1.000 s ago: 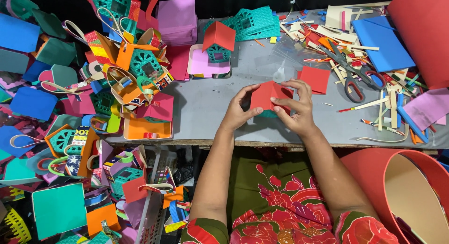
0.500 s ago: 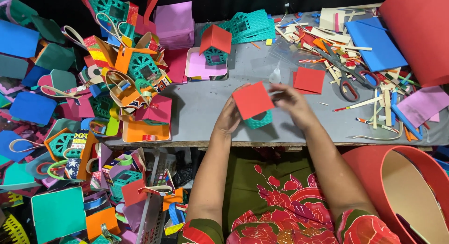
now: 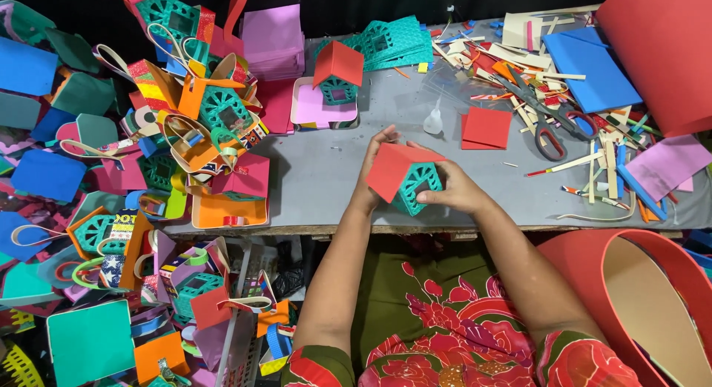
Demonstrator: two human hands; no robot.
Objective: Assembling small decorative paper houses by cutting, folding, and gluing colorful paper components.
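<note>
Pinching from both sides, a small teal house [image 3: 417,188] with red roof [image 3: 393,170] is held above the desk's [image 3: 326,183] near edge. Left hand [image 3: 371,172] fingers are pressed on the roof, seemingly seating it; right hand [image 3: 454,190] fingers steady the wall.

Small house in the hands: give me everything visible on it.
The small house has a red folded roof and teal walls with cut-out lattice windows; it looks like craft foam sheet. It is tilted, roof turned toward the left, held above the grey table near its front edge. The left hand grips the roof side; the right hand holds the teal wall.
</note>
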